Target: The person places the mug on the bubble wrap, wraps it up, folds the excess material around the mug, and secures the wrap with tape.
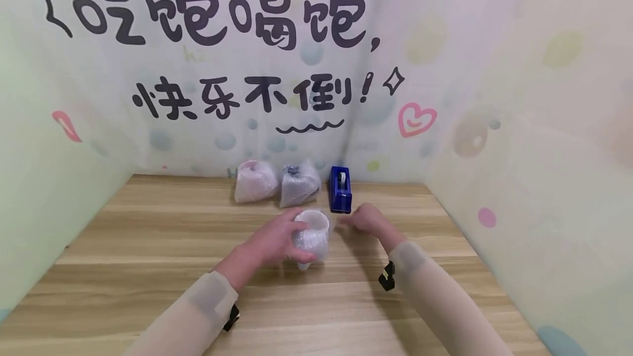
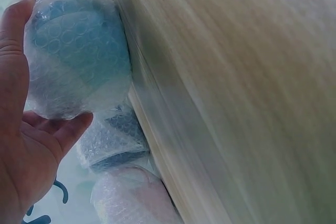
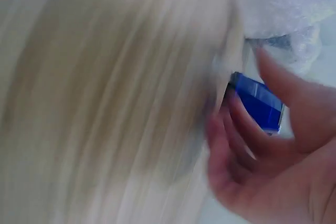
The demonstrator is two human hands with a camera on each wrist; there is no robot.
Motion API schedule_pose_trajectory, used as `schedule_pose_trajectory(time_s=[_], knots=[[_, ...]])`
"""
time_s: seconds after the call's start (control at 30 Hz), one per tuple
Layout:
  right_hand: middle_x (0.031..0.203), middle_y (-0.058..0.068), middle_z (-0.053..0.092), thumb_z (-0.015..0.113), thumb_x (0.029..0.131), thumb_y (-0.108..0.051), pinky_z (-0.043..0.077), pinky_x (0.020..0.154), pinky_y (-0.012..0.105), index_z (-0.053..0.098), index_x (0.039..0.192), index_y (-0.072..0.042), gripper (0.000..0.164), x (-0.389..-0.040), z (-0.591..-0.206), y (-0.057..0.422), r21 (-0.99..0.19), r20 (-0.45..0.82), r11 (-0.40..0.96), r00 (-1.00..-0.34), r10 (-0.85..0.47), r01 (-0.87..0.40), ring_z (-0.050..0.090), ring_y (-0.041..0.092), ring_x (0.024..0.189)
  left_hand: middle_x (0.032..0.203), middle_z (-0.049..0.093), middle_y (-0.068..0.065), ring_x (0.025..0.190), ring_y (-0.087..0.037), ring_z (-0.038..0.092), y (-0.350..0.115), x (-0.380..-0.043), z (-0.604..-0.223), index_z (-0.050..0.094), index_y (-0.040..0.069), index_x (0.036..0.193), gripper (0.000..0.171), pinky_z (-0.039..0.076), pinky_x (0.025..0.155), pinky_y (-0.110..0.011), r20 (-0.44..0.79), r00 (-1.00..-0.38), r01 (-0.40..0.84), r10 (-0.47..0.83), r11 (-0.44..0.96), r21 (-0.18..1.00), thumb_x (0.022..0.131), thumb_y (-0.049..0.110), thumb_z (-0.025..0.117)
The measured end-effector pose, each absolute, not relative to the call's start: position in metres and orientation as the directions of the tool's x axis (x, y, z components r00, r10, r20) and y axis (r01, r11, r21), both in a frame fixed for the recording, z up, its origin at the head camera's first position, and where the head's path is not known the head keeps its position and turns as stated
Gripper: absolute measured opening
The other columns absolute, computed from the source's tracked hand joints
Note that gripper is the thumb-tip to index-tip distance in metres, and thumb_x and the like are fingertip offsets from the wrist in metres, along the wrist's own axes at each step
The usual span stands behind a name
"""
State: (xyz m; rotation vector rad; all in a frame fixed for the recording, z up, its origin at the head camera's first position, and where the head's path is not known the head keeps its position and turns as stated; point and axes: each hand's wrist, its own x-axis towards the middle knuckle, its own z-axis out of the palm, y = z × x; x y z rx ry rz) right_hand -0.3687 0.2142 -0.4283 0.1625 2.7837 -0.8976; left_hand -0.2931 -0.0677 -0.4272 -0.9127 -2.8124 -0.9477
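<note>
A cup-like item wrapped in bubble wrap (image 1: 312, 240) stands on the table with its round opening upward. In the left wrist view, light blue shows through the wrap. My left hand (image 1: 282, 239) grips it from the left, thumb on the near side and fingers round the far side. Just right of it is my right hand (image 1: 367, 218), its fingers pointing toward the wrapped item. The right wrist view shows that thumb apart from bent fingers, with motion blur and no clear object between them. A blue tape dispenser (image 1: 340, 190) stands just beyond the right hand.
Two more bubble-wrapped items stand near the back wall: a pinkish one (image 1: 255, 182) and a greyish one with dark parts (image 1: 299, 183). The wooden table (image 1: 148, 246) meets a printed wall covering (image 1: 198, 142) at its back and sides.
</note>
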Motion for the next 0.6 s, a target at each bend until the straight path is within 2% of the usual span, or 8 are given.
schedule_pose_trajectory(time_s=[0.1,0.17,0.23,0.33,0.47,0.6], knots=[[0.118,0.022,0.076,0.071,0.105,-0.045,0.057,0.093,0.041,0.074,0.125,0.005,0.055,-0.375,-0.425,0.208,-0.728,-0.137,0.664,-0.986,0.098,0.168,0.067,0.028,0.104,0.168,0.049,-0.019,0.146,-0.043,0.057,-0.068,-0.293,-0.428,0.075,0.005,0.138,0.079,0.050,0.122,-0.057,0.221,-0.821,0.554,0.526,0.640,0.533,0.077,0.050,0.098],[0.126,0.020,0.076,0.068,0.106,-0.041,0.055,0.100,0.042,0.071,0.134,0.006,0.055,-0.381,-0.427,0.202,-0.824,-0.140,0.532,-0.980,0.142,0.195,0.068,0.029,0.113,0.168,0.048,-0.019,0.146,-0.043,0.057,-0.068,-0.293,-0.428,0.075,0.005,0.137,0.078,0.049,0.122,-0.057,0.221,-0.821,0.553,0.526,0.639,0.535,0.077,0.050,0.098],[0.119,0.016,0.079,0.068,0.107,-0.036,0.054,0.094,0.038,0.072,0.134,0.005,0.049,-0.386,-0.431,0.199,-0.882,-0.171,0.414,-0.971,0.167,0.226,0.069,0.026,0.110,0.168,0.048,-0.020,0.147,-0.044,0.056,-0.068,-0.293,-0.428,0.075,0.005,0.137,0.078,0.048,0.123,-0.057,0.216,-0.824,0.548,0.524,0.638,0.540,0.077,0.049,0.099],[0.102,0.007,0.080,0.071,0.105,-0.025,0.052,0.081,0.031,0.073,0.128,0.006,0.038,-0.390,-0.438,0.196,-0.929,-0.212,0.266,-0.959,0.188,0.258,0.069,0.020,0.093,0.167,0.048,-0.021,0.146,-0.045,0.056,-0.068,-0.292,-0.428,0.076,0.004,0.136,0.076,0.048,0.123,-0.057,0.223,-0.819,0.556,0.528,0.637,0.534,0.077,0.048,0.099],[0.092,0.005,0.079,0.073,0.104,-0.018,0.048,0.071,0.025,0.072,0.125,0.008,0.033,-0.394,-0.444,0.196,-0.941,-0.236,0.199,-0.951,0.198,0.275,0.067,0.015,0.081,0.166,0.050,-0.021,0.145,-0.043,0.057,-0.068,-0.293,-0.429,0.076,0.004,0.135,0.075,0.049,0.122,-0.056,0.235,-0.811,0.570,0.536,0.635,0.522,0.077,0.048,0.099],[0.099,0.009,0.082,0.074,0.103,-0.018,0.050,0.072,0.026,0.072,0.127,0.009,0.035,-0.398,-0.446,0.197,-0.935,-0.247,0.210,-0.950,0.188,0.285,0.074,0.018,0.089,0.168,0.047,-0.021,0.147,-0.044,0.056,-0.068,-0.294,-0.428,0.075,0.005,0.137,0.077,0.048,0.123,-0.057,0.223,-0.814,0.565,0.537,0.638,0.524,0.078,0.049,0.098]])
